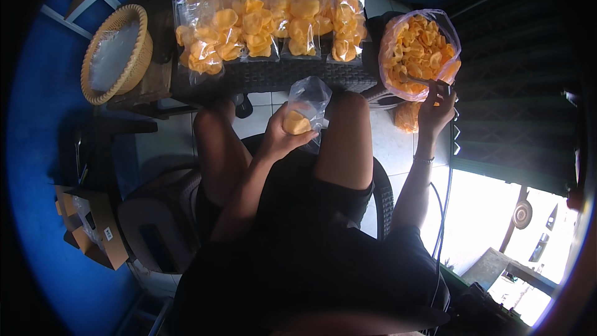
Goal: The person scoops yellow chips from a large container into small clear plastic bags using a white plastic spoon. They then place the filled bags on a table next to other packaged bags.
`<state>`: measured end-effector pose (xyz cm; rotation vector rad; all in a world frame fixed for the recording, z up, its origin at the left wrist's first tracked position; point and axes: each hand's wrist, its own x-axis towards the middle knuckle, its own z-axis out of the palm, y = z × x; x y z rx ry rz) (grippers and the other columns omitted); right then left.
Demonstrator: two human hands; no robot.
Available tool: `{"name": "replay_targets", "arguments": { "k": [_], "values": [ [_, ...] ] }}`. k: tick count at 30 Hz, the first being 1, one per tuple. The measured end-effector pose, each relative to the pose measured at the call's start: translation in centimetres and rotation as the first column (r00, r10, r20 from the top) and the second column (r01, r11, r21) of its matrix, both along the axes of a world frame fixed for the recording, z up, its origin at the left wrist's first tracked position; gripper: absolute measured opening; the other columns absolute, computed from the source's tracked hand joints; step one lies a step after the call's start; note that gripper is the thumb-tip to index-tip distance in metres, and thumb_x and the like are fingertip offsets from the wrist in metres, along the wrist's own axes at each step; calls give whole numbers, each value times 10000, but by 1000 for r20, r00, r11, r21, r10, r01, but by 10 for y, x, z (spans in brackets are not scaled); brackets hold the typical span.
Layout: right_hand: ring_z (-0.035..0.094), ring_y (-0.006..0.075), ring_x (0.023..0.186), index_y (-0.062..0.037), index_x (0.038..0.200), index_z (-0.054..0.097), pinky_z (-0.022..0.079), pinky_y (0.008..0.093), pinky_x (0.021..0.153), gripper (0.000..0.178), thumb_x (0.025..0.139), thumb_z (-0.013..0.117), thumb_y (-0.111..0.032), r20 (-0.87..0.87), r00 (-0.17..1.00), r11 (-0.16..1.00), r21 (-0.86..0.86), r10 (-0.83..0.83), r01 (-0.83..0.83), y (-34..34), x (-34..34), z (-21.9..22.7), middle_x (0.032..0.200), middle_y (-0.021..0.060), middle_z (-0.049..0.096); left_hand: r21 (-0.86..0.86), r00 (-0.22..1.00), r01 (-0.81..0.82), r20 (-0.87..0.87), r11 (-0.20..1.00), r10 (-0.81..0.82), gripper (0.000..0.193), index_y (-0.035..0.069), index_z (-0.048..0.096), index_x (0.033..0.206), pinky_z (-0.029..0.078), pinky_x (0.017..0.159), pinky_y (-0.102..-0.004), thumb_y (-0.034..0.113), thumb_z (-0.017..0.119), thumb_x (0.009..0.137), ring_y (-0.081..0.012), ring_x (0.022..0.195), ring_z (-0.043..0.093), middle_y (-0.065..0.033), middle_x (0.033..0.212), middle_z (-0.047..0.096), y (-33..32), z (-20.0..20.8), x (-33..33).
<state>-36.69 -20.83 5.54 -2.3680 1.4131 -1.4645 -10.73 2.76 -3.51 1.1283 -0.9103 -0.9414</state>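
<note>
My left hand [281, 134] is closed round the lower part of a small clear plastic bag [310, 94], above my lap. Inside its bottom lie a few round orange chips [296, 122]; the upper part of the bag stands up and gapes. Out to the right, my right hand [437, 111] grips a slim metal utensil that looks like tongs [418, 79]. Its tip reaches among the loose orange chips [418, 46] in a large, wide-mouthed pinkish plastic bag [387, 56]. My fingers partly cover the utensil, so its full shape is hidden.
Several filled clear bags of chips [258, 25] cover the dark woven table [298, 73] ahead. Left of it is a wicker basket [144, 50] holding clear plastic bags. An orange-filled bag [407, 117] sits below the big one. A cardboard box [102, 236] and chair [152, 230] are at left.
</note>
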Motion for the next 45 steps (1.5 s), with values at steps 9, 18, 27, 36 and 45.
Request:
{"name": "replay_targets", "arguments": {
  "k": [9, 18, 27, 36, 45],
  "values": [
    [611, 96, 768, 22, 1087, 606, 477, 223, 700, 182, 940, 662, -71, 423, 888, 940, 192, 178, -280, 42, 18, 55, 885, 50, 665, 51, 995, 34, 95, 998, -38, 532, 68, 557, 1216, 494, 730, -228, 25, 819, 755, -59, 820, 596, 12, 897, 619, 0, 0, -2],
    [580, 92, 792, 30, 1116, 584, 448, 226, 734, 242, 946, 671, -118, 486, 785, 752, 329, 383, -571, 110, 67, 88, 890, 54, 658, 74, 992, 20, 119, 997, -29, 531, 60, 555, 1229, 510, 823, -261, 51, 807, 762, -96, 933, 612, -33, 1030, 624, 2, 1, -3],
    [618, 98, 825, 10, 1093, 644, 486, 232, 737, 210, 937, 683, -125, 255, 950, 973, 92, 181, -210, 74, 48, 91, 986, 70, 706, 6, 996, 3, 88, 1000, -4, 529, 19, 545, 1217, 516, 868, -276, 37, 810, 759, -130, 999, 622, -57, 1103, 617, 4, 3, -2],
    [687, 130, 759, -56, 1046, 646, 496, 245, 578, 146, 916, 692, -101, 14, 998, 997, -32, -69, 69, 15, 0, 39, 938, 60, 737, 9, 1000, 11, 21, 1000, -12, 508, 30, 530, 1218, 508, 886, -277, -11, 779, 777, -124, 1029, 610, -59, 1117, 612, 4, -1, 2],
    [656, 202, 630, -54, 976, 644, 442, 297, 498, 174, 881, 740, -162, -39, 993, 981, -163, -113, 106, -13, -17, -8, 823, 62, 714, 51, 1000, 27, 3, 998, -27, 522, 20, 516, 1230, 509, 888, -280, -18, 773, 777, -126, 1021, 615, -62, 1114, 614, 2, -5, 0]
  ]
}}
